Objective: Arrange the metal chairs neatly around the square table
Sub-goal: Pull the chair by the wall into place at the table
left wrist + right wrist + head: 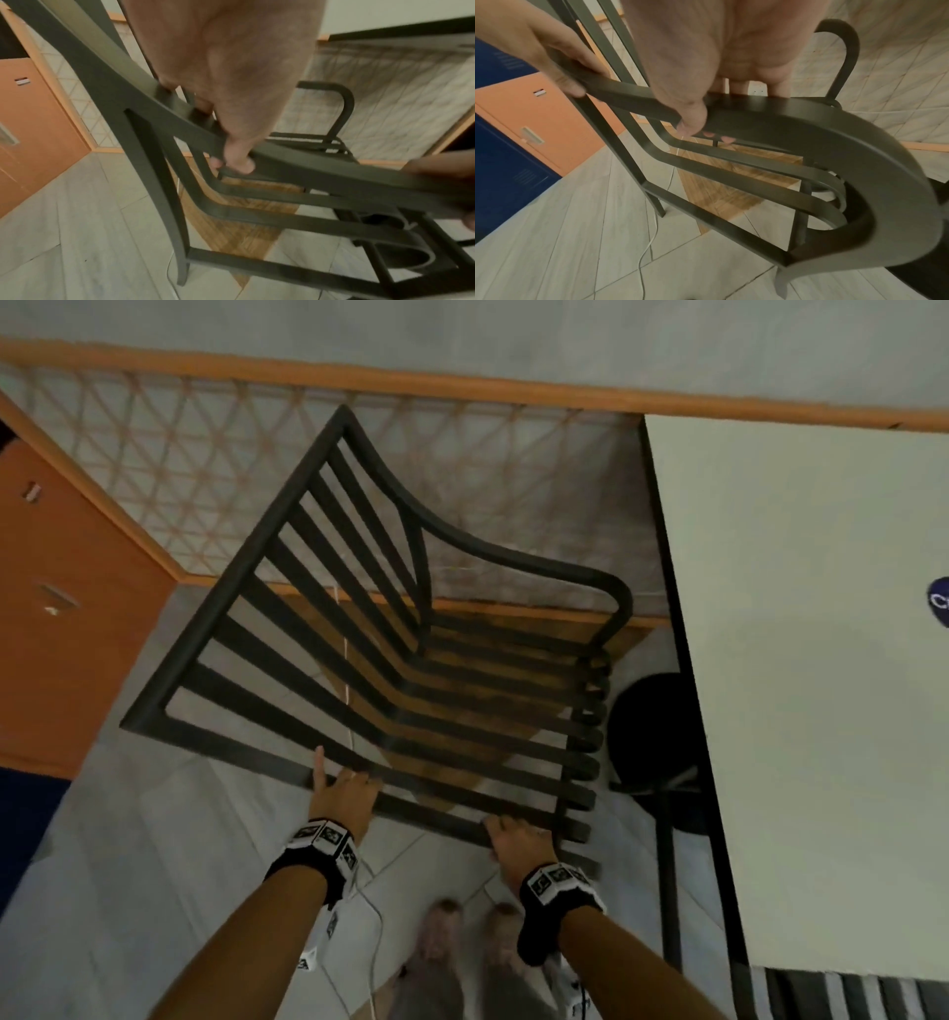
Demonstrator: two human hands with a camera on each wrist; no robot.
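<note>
A black metal chair (411, 685) with slatted back and seat stands on the floor, its curled seat front facing the white square table (821, 685) on the right. My left hand (341, 796) grips the chair's near armrest close to the back. Its fingers curl round the bar in the left wrist view (236, 154). My right hand (518, 839) grips the same armrest nearer the front, thumb and fingers wrapped round it (693, 117). I cannot tell whether the chair legs touch the floor.
An orange cabinet (67, 608) and a blue one (25, 814) stand at the left. A lattice-tiled wall (205, 454) runs behind the chair. The table's round black base (652, 731) is just past the seat front. A white cable (375, 916) trails on the floor. Another slatted chair (847, 994) shows at bottom right.
</note>
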